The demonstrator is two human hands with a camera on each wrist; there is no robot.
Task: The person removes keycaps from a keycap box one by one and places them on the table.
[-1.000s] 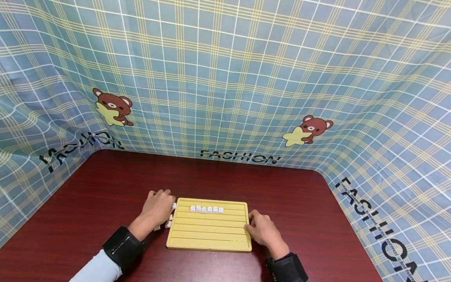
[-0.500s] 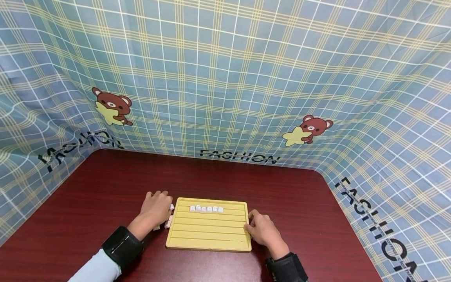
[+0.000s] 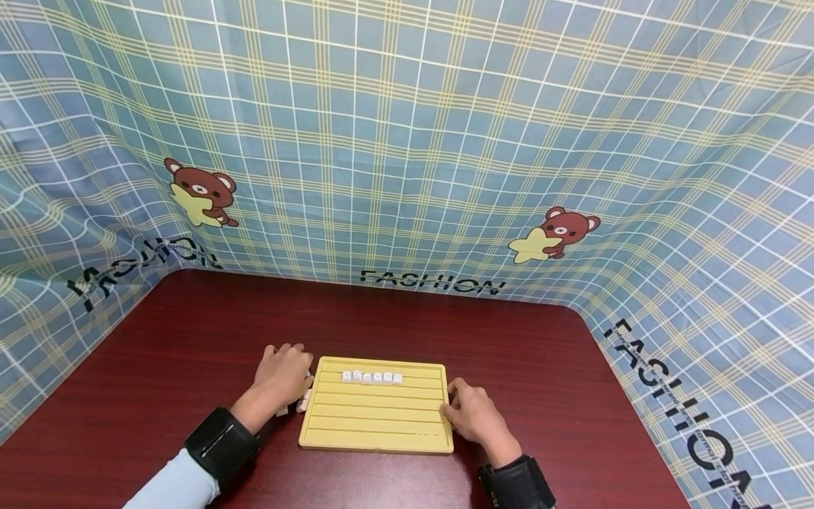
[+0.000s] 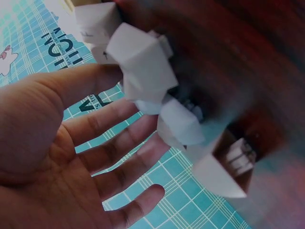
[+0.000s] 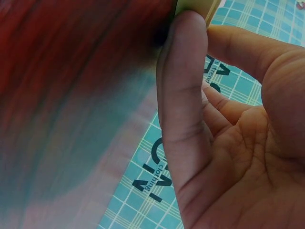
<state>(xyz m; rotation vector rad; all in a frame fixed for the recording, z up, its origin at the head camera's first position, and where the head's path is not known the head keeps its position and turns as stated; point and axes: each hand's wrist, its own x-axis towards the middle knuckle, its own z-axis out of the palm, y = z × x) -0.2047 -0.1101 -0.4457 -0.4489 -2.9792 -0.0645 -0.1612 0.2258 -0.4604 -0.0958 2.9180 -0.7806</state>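
My left hand [image 3: 284,372] is over a small pile of white keycaps beside the tray's left edge. In the left wrist view its thumb [image 4: 93,78] and fingers [image 4: 121,145] reach loosely to the keycaps [image 4: 143,59], the fingertips right at them. One keycap [image 4: 224,171] lies tipped, showing its hollow underside and stem. My right hand [image 3: 473,412] pinches the right rim of the yellow grooved tray [image 3: 375,424] between thumb and finger; the rim [image 5: 198,7] shows at the top of the right wrist view. Several white keycaps [image 3: 378,377] stand in a row in an upper groove.
The dark red table [image 3: 540,367] surrounds the tray. Checked cloth [image 3: 381,141] printed with bears hangs behind it and at both sides. A few loose keycaps [image 3: 303,402] lie tight against the tray's left edge, partly under my left hand.
My left hand has shifted slightly left, then settled among the loose keycaps; a keycap that showed by its fingertips is now mostly covered. The right hand and the keycap row stay put.
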